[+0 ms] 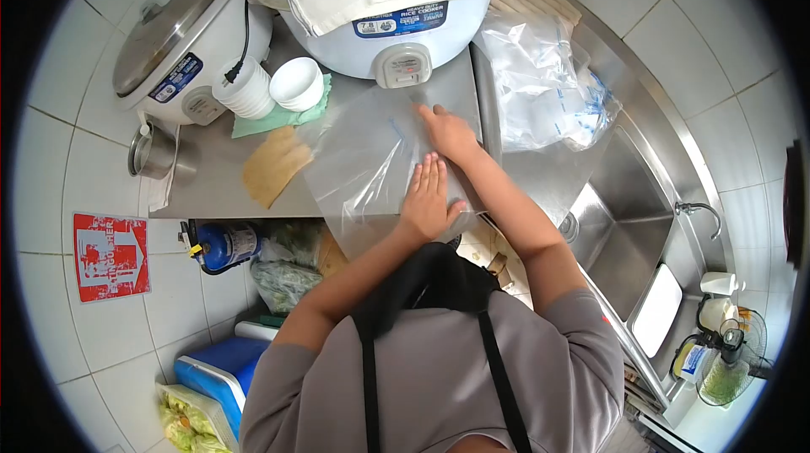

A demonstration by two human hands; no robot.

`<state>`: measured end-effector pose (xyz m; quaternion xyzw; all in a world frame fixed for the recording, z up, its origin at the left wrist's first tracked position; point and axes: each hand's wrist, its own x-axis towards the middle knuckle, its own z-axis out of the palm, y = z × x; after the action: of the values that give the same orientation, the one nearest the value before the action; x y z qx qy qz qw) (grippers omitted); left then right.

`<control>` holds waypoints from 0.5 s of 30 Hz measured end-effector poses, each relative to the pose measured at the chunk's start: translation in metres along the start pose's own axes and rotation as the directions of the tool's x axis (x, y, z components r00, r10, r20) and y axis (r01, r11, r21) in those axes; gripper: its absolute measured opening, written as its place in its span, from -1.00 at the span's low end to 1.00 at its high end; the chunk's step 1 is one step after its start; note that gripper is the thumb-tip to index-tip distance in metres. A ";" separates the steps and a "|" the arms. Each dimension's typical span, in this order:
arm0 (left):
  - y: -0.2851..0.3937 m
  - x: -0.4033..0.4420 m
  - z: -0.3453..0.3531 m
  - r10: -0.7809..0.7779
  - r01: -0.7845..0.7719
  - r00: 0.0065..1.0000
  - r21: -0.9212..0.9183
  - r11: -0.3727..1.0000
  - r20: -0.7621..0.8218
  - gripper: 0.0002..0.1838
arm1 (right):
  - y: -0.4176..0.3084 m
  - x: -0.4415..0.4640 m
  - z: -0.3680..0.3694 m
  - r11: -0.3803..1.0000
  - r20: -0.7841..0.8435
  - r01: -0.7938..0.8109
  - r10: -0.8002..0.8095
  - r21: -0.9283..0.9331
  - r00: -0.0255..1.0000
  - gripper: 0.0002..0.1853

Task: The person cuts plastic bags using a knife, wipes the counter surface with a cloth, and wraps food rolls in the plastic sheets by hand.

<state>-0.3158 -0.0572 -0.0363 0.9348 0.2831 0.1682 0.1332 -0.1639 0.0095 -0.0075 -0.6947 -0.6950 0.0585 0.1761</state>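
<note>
To your left: extinguisher sign point(111, 257) on tiled wall; blue extinguisher point(228, 245) beneath counter. To your right: sink point(620, 221), tap point(702, 215) at its edge; white board point(656, 310) nearer you.

Single head-worn view from above the person's shoulders, facing forward and steeply down over the hands point(437, 168) and steel counter point(211, 162).

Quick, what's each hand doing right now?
Left hand: open, palm down on the clear plastic sheet.
Right hand: at the sheet, fingers partly curled; whether it grips anything cannot be told.
</note>
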 end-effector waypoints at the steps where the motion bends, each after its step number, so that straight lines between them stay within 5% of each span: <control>1: -0.001 -0.002 0.001 0.037 -0.037 0.999 -0.011 0.999 0.007 -0.08 | 0.000 0.005 -0.005 1.000 0.033 0.003 -0.003 -0.008 0.999 -0.53; 7: -0.009 -0.024 -0.013 0.311 -0.300 0.947 -0.129 0.945 0.082 -0.16 | 0.021 -0.022 -0.020 0.990 0.032 -0.133 0.132 0.039 0.991 -0.47; 10: -0.026 -0.034 -0.051 0.334 -0.193 0.904 -0.442 0.876 0.267 -0.35 | 0.020 -0.071 -0.018 0.934 -0.038 -0.332 0.340 0.129 0.940 -0.55; 13: -0.015 -0.004 -0.123 -0.120 0.294 0.647 -0.100 0.951 0.753 -0.53 | -0.010 -0.124 -0.021 0.895 0.011 -0.404 0.410 0.187 0.912 -0.58; 15: -0.013 0.003 -0.097 -0.152 0.287 0.855 -0.208 0.935 0.496 -0.57 | -0.027 -0.143 -0.012 0.890 0.069 -0.406 0.400 0.207 0.914 -0.56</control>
<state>-0.3578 -0.0305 0.0484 0.8807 0.3218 -0.0436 0.3448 -0.1895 -0.1341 -0.0109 -0.7995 -0.5273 0.1776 0.2263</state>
